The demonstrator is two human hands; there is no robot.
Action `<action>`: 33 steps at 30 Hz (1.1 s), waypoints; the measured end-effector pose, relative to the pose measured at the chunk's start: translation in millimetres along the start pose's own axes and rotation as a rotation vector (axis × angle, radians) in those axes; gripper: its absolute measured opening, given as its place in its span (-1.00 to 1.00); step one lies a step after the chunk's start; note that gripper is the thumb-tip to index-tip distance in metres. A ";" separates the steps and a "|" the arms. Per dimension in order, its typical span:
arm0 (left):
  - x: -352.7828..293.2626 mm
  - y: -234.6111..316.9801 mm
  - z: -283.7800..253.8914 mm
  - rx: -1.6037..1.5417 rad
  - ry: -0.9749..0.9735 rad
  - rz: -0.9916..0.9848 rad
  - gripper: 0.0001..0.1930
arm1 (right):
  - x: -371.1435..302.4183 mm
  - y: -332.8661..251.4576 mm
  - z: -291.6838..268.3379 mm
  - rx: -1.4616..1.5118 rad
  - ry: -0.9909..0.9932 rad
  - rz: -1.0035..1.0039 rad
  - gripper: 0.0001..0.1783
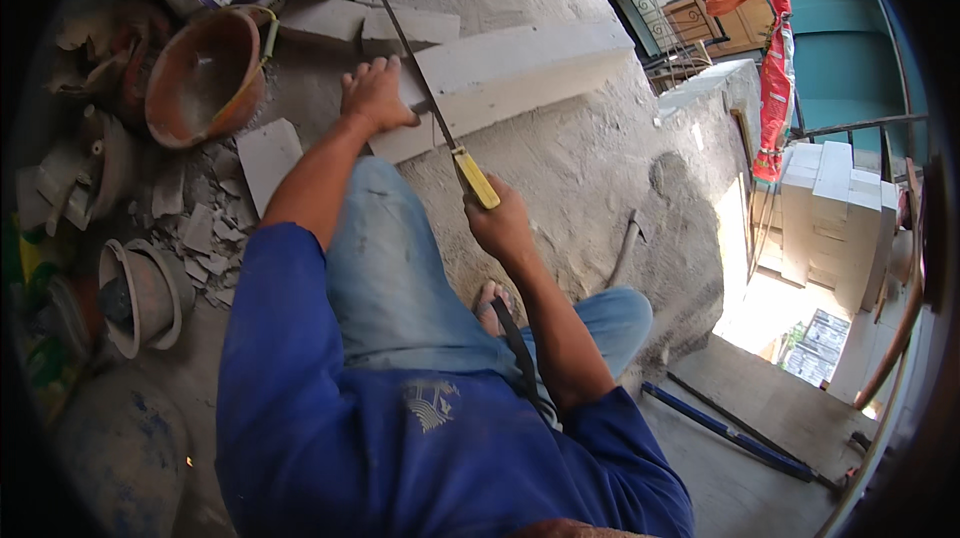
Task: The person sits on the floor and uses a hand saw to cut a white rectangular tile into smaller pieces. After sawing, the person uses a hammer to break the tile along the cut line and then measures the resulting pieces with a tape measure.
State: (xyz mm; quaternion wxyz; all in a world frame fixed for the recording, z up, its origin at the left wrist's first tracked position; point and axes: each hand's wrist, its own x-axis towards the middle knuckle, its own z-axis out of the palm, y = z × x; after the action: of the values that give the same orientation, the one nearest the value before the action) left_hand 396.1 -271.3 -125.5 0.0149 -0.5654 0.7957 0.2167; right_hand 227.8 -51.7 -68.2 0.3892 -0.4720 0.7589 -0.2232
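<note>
A long whitish-grey lightweight block (530, 58) lies on the dusty floor in front of my knees. Across its top, close to the left end, rests the thin blade of a hand saw (416, 63). My right hand (497, 223) is closed round the saw's yellow handle. At the left end of the block my left hand (376, 98) grips it, fingers over the far side and thumb toward the blade. A small dark strip beside that thumb is too unclear to name.
Shorter blocks (410, 23) lie beyond the long one. On the left are an orange-brown bucket (205, 78), broken pieces (205, 238) and stacked bowls (140, 298). A hammer-like tool (630, 243) lies to the right, near a drop at the floor's edge. Dark blue bars (730, 433) lie lower right.
</note>
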 end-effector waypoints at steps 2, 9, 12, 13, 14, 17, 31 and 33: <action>3.4 -6.2 7.7 0.021 -0.006 -0.033 0.22 | -27.5 5.4 -4.9 0.005 0.018 -0.043 -0.58; 5.4 2.6 2.0 0.025 -0.012 -0.022 0.23 | -99.3 43.2 -6.7 0.078 0.090 -0.046 -0.51; 7.0 0.9 7.0 0.018 0.035 0.008 0.23 | 3.3 -2.1 2.3 0.051 0.042 0.015 -0.53; 2.9 1.0 10.5 0.019 0.022 0.004 0.23 | 8.0 2.9 3.3 0.008 0.042 -0.010 -0.52; -0.2 0.0 13.4 0.018 0.007 0.001 0.23 | 7.6 9.5 3.3 -0.035 0.043 -0.034 -0.51; 9.8 -8.5 0.2 0.046 -0.008 0.015 0.23 | -32.1 12.2 3.4 0.019 0.050 -0.096 -0.49; -5.9 5.8 13.1 0.043 -0.017 0.017 0.21 | -49.0 -15.0 -29.4 0.180 -0.004 -0.089 -0.46; -21.3 5.0 19.1 0.090 0.035 0.008 0.22 | -104.9 -31.2 -56.1 0.200 0.155 -0.234 -0.44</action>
State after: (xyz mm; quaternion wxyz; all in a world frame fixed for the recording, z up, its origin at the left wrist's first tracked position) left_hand 395.0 -244.0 -135.5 0.0256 -0.5649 0.8069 0.1711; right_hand 226.1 25.9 27.2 0.3458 -0.4975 0.7004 -0.3774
